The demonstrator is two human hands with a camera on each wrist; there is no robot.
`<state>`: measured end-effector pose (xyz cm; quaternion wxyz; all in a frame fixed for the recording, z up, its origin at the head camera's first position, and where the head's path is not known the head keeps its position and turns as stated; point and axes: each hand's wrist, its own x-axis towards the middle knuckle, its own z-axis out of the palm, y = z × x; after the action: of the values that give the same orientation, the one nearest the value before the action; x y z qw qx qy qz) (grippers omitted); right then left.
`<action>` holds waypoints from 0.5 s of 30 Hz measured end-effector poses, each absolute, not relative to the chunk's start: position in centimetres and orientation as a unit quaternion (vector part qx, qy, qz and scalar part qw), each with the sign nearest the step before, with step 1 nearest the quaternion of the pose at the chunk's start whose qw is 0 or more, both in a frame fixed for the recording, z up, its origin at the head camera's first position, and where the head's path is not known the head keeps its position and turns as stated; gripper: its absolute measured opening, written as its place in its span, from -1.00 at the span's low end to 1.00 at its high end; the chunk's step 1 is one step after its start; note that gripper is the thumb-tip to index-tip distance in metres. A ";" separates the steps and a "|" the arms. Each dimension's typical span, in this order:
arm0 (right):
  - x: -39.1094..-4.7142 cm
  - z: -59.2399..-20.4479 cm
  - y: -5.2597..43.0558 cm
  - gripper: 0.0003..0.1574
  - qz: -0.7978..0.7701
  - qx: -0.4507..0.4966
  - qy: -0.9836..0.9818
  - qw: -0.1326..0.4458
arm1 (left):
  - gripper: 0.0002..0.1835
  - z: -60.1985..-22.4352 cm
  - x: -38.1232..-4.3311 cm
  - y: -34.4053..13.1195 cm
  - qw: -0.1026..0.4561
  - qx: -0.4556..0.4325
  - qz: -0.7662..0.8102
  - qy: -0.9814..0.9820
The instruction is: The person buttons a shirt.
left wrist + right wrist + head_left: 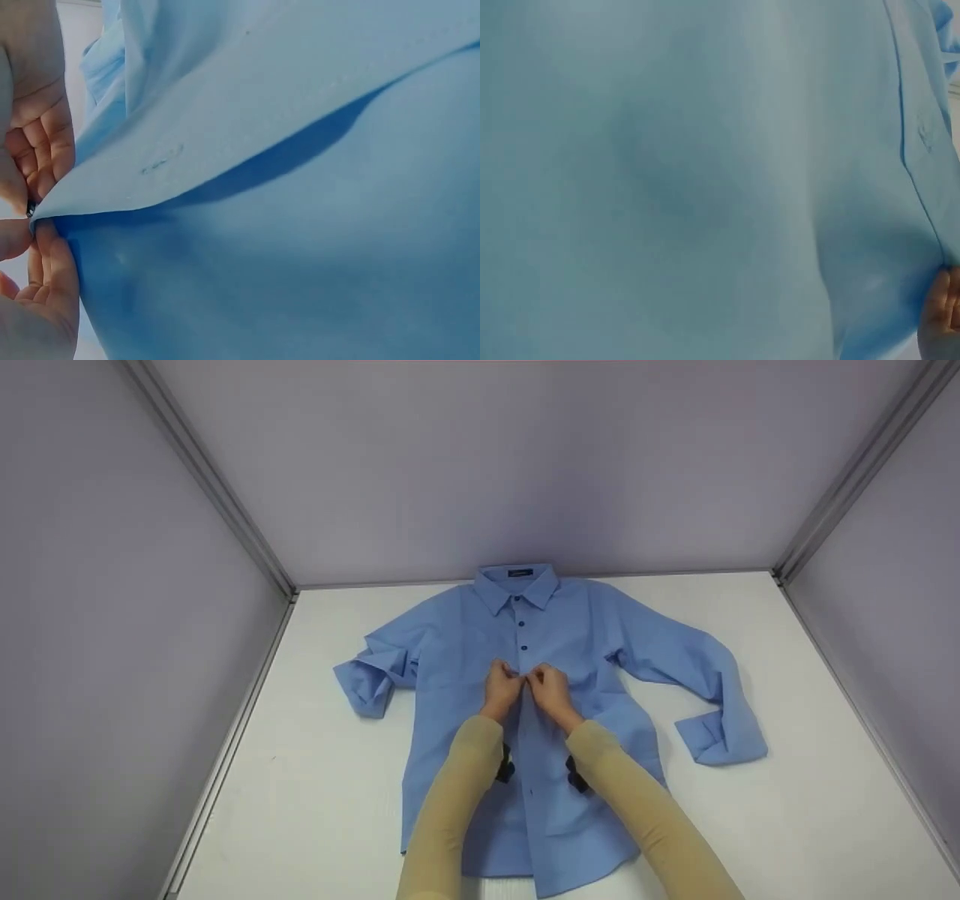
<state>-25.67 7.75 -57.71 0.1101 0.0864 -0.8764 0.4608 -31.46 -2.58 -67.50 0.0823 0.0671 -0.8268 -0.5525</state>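
A light blue button-up shirt (465, 705) lies face up, its collar (517, 585) at the far side. My left hand (501, 688) and right hand (550, 690) meet at mid-chest, both pinching the front placket (527, 810). The left wrist view catches a dark button (31, 208) between the fingertips at the placket's edge. The cloth there is lifted, with a gap under the fold. A stitched buttonhole (162, 159) shows farther along the placket. Above my hands, several dark buttons run up to the collar. Only part of one hand appears in the right wrist view.
The shirt rests on a white table (315, 810). One sleeve (367, 682) is bunched at the left; the other sleeve (720, 690) bends down at the right. Pale panels (510, 465) with metal edge strips enclose the back and sides.
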 end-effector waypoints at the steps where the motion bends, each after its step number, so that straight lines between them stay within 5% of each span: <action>1: -25.7 -57.7 7.8 -0.83 0.469 0.080 -0.873 0.103 | -0.66 -68.4 -32.0 -2.6 0.080 0.071 -0.558 -0.823; 9: -26.1 -57.1 7.9 -0.81 0.549 -0.013 -0.836 -0.013 | -0.62 -78.0 -37.8 -2.7 0.059 0.105 -0.571 -0.812; 12: -26.3 -56.9 8.0 -0.80 0.578 -0.038 -0.814 -0.049 | -0.62 -75.9 -36.4 -2.7 0.068 0.098 -0.578 -0.807; 15: -26.4 -56.9 8.1 -0.75 0.602 -0.054 -0.793 -0.079 | -0.71 -68.5 -32.3 -2.4 0.031 0.125 -0.581 -0.804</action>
<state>-26.40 8.09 -56.87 -0.0795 -0.0545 -0.7929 0.6017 -32.33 -2.37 -68.50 0.0306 0.1248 -0.8038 -0.5809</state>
